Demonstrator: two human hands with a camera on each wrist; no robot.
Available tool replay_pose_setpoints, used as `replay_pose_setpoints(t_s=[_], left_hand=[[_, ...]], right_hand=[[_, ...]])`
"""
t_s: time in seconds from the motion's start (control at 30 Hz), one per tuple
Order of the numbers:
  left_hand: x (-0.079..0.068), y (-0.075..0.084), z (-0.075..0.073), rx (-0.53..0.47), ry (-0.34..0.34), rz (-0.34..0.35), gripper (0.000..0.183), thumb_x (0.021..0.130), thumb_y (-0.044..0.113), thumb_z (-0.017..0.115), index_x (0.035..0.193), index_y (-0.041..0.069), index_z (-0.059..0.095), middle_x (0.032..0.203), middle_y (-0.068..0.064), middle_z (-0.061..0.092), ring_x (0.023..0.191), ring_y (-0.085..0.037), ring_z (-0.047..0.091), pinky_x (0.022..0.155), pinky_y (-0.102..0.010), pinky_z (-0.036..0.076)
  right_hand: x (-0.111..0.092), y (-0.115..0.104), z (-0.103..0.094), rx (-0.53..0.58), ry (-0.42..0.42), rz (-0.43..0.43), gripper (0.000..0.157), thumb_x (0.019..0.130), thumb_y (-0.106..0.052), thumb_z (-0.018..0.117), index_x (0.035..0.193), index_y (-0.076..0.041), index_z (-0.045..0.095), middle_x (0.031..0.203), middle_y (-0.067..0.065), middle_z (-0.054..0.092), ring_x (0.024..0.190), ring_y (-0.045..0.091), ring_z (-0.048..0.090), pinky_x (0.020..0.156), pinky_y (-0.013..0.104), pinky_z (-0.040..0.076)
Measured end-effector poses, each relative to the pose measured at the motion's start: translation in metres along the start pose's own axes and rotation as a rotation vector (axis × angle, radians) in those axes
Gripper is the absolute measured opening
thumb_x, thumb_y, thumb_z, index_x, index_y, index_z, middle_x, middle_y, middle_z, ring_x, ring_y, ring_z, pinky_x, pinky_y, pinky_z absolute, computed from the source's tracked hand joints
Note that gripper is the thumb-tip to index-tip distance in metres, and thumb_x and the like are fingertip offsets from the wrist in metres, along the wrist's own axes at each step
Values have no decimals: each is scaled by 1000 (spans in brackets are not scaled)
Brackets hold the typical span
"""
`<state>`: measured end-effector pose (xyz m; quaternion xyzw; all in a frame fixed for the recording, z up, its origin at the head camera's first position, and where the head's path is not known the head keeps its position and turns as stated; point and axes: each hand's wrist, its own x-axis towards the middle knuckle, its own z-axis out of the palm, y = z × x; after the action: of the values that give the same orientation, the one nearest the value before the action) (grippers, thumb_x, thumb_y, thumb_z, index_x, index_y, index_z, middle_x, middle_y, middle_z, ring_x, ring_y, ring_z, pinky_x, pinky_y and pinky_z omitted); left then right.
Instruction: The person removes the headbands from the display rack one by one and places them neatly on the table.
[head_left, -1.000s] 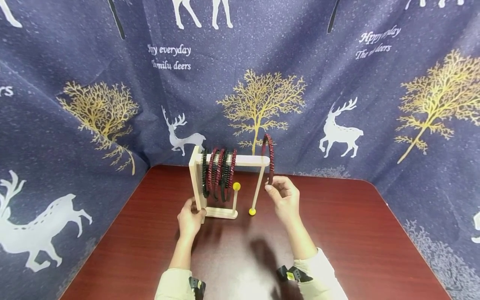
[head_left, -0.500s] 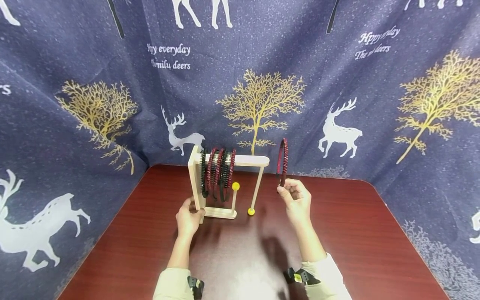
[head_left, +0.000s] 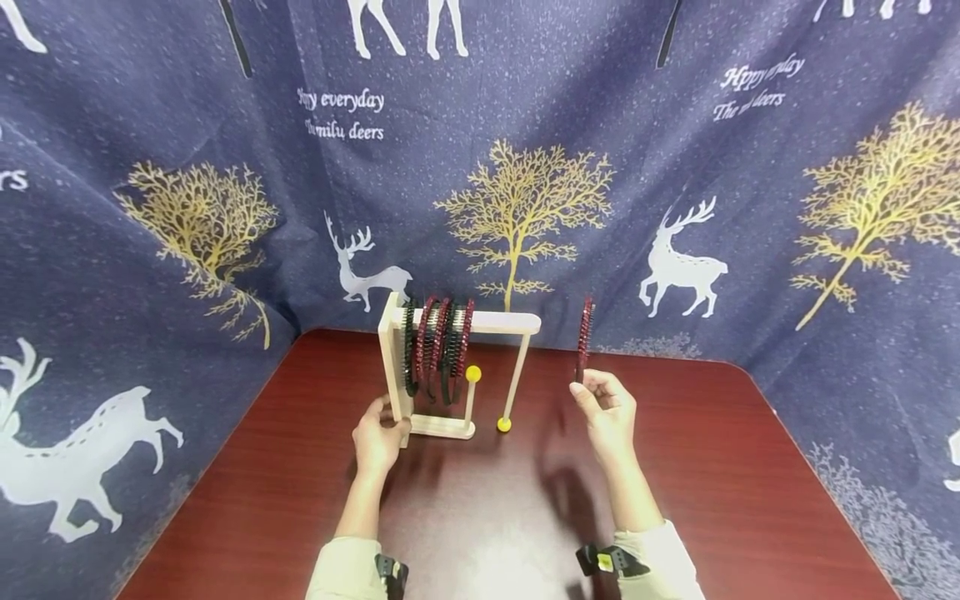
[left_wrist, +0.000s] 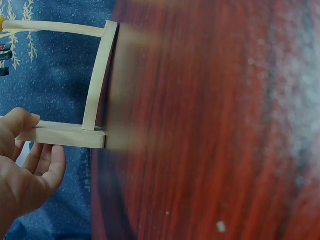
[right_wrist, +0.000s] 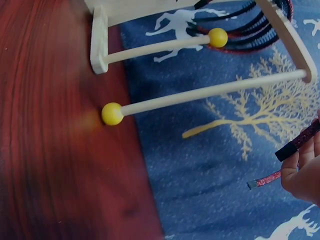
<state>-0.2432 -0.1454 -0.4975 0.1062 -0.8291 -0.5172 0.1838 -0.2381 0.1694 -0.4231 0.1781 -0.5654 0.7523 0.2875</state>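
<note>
A pale wooden rack [head_left: 504, 322] stands on the table, with several black and dark red headbands [head_left: 438, 346] hanging from its upper bar. My left hand [head_left: 377, 442] grips the rack's upright near its foot; in the left wrist view the thumb lies over the wooden post [left_wrist: 65, 134] and the fingers are beneath. To the right of the bar's end, my right hand [head_left: 609, 408] pinches one dark red headband [head_left: 584, 337] by its lower end. That headband is apart from the rack, seen nearly edge-on. Its two black-tipped ends [right_wrist: 287, 151] show in the right wrist view.
Two rods with yellow balls, one rising from the base [head_left: 472, 374] and one hanging from the bar's end [head_left: 504, 425], are part of the rack. A reddish-brown table [head_left: 262, 467] lies below. Behind it hangs a blue cloth [head_left: 480, 208] with deer and trees.
My right hand has moved right and slightly down with the dark red headband, away from the bar's end, and the headband has turned edge-on. The left hand stays on the rack.
</note>
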Motion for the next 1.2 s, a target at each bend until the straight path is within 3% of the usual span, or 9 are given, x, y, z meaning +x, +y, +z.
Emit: replay_pose_setpoints(t_s=[0.43,0.73,1.03,1.2], left_hand=[[0,-1,0,-12,15,14,46,71,7,70,116,8,61,90,-9,68,81,-25,66,72,-43,50],[2,-2,0,-23,7,13,49,70,5,70,118,8,61,89,-10,68,80,-25,66,69,-41,51],[1,1,-3,-20,13,20,47,70,5,71,116,6,62,89,-11,68,80,-25,66,75,-44,48],[1,-1,-2,-25,4,20,47,70,5,71,116,6,62,89,-11,68,80,-25,66,76,-44,49]], right_hand=[[-7,18,-14,-135,81,128,20,78,16,62,96,22,55,71,-2,59,68,7,54,63,18,43],[-10,36,-22,-180,63,212,9,77,17,62,84,16,55,79,2,64,69,7,54,63,18,44],[-11,40,-27,-290,-16,249,17,76,18,61,92,21,58,73,14,58,66,8,51,58,16,41],[-11,42,-31,-367,-51,306,21,76,14,64,96,18,62,76,16,57,69,7,52,59,16,41]])
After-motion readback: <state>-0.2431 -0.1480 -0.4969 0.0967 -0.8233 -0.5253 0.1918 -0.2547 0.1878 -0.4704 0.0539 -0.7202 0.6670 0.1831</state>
